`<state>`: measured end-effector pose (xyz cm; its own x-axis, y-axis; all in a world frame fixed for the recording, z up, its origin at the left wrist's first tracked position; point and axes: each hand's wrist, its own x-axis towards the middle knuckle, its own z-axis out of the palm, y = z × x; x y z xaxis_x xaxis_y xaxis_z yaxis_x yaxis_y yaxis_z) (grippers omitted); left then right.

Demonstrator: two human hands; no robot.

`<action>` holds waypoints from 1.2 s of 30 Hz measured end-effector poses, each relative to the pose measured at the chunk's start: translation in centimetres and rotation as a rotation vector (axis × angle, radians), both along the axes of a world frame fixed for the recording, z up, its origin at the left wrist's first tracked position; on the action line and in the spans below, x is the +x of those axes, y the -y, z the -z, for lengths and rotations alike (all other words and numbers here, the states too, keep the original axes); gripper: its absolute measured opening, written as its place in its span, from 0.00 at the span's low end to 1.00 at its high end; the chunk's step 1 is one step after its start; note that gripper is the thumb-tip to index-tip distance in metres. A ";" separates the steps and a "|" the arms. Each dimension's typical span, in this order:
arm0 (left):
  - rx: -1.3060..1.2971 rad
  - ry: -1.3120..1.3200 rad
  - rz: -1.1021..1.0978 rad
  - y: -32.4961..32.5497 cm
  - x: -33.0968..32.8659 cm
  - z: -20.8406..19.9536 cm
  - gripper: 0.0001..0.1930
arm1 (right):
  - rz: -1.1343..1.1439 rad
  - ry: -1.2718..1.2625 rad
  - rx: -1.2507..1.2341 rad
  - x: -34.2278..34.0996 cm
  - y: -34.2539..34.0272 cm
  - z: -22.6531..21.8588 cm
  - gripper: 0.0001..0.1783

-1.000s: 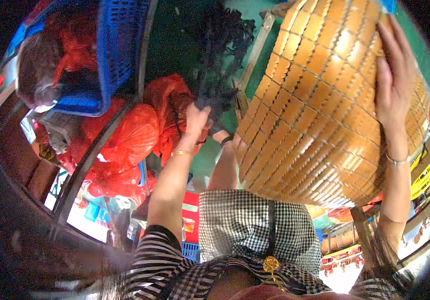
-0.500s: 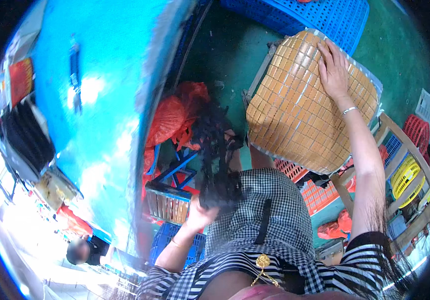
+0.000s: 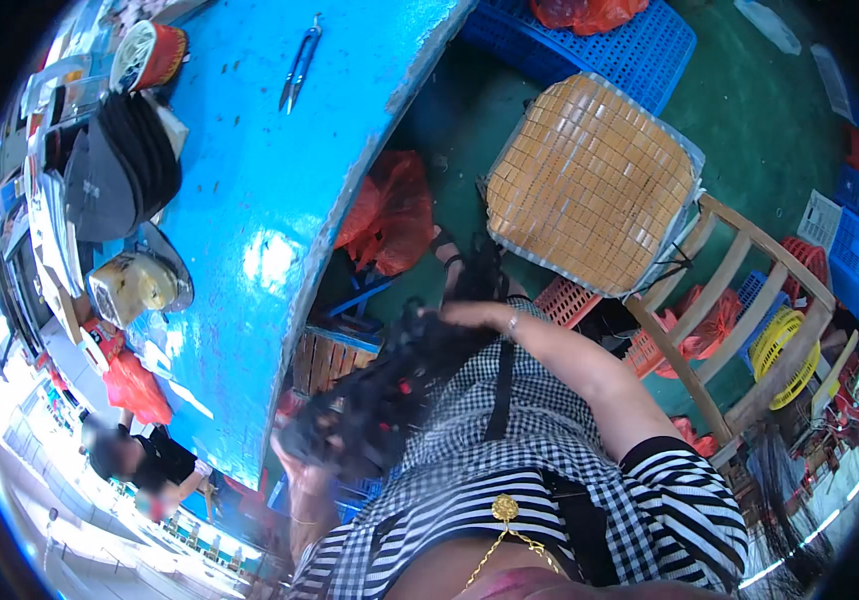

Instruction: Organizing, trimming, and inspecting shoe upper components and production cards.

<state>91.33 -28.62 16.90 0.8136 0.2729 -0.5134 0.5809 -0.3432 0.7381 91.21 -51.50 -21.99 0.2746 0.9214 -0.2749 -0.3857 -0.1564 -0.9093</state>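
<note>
A loose, tangled bundle of black strips (image 3: 375, 385) stretches across my lap, blurred by motion. At its lower left end, my left hand (image 3: 302, 475) is closed on it, the fingers partly hidden behind the dark strands. My right hand (image 3: 475, 315) grips the upper end of the same bundle, near my knees, with its fingertips lost among the strips. Beyond my knees stands a chair seat covered with a tan tile mat (image 3: 590, 185), which neither hand touches. Part of the checked apron (image 3: 490, 420) shows under the bundle.
On the blue table (image 3: 250, 190) at left lie thread snips (image 3: 300, 68), stacked black curved pieces (image 3: 125, 165) and a red-and-white tub (image 3: 155, 55). Under its edge hangs a red plastic bag (image 3: 395, 210). A wooden chair back (image 3: 730, 300) stands right; another person (image 3: 150, 460) is at lower left.
My right hand has left the tile mat and come back to the black strips. My left hand has moved left and down with them, spreading the bundle across my lap. The view has shifted.
</note>
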 end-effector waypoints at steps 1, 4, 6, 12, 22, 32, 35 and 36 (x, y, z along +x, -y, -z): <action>-0.098 0.100 -0.045 -2.1 -0.5 0.4 0.17 | -0.005 0.006 0.026 -0.8 0.3 -2.3 0.32; -0.474 0.093 -0.164 -5.4 -0.6 -0.1 0.17 | -0.004 0.036 0.112 -2.1 6.6 -8.8 0.30; -0.617 -0.066 0.023 -5.2 1.1 -0.8 0.22 | 0.008 0.062 0.156 -1.1 11.1 -12.4 0.29; -1.118 -0.242 0.184 1.4 -0.4 4.4 0.38 | 0.508 0.010 -0.246 7.6 3.1 -37.7 0.23; -1.189 0.135 -0.526 5.5 9.5 -4.2 0.18 | 0.413 1.035 0.121 9.4 5.5 -47.3 0.11; -0.780 0.911 0.076 4.1 15.9 -16.7 0.36 | 0.569 0.820 -0.390 18.6 10.6 -32.7 0.34; -0.312 1.171 0.285 5.9 15.2 -19.3 0.57 | 0.718 1.108 -0.072 19.5 5.9 -32.1 0.38; -0.301 1.146 0.225 6.3 15.1 -20.0 0.57 | 0.788 1.110 0.263 19.8 5.0 -32.1 0.36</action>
<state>106.47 -34.96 36.90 0.8522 0.0604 0.5197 -0.5150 -0.0776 0.8537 111.00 -56.48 10.10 0.6994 0.4128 0.5834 0.6458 -0.0153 -0.7633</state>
